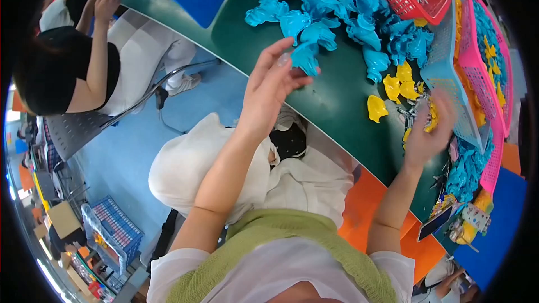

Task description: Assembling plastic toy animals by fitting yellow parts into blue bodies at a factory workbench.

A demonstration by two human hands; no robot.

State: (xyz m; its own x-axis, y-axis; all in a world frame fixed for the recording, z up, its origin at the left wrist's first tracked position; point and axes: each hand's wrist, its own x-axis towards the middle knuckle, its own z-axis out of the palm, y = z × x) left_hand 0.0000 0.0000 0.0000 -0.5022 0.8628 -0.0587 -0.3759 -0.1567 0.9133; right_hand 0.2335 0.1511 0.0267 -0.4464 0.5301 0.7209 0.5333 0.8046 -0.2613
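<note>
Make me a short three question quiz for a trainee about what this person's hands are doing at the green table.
1. True or false: the left hand touches a blue plastic piece.
2. Which colour are the small pieces nearest the right hand: A red, B yellow, C white?
3. Fill in: the red basket sits at the table's ____ edge.

Key: 1 true; 2 B; 3 far.

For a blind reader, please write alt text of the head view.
A person's left hand pinches a blue plastic piece above a green table. The blurred right hand reaches among yellow pieces beside a blue basket.
</note>
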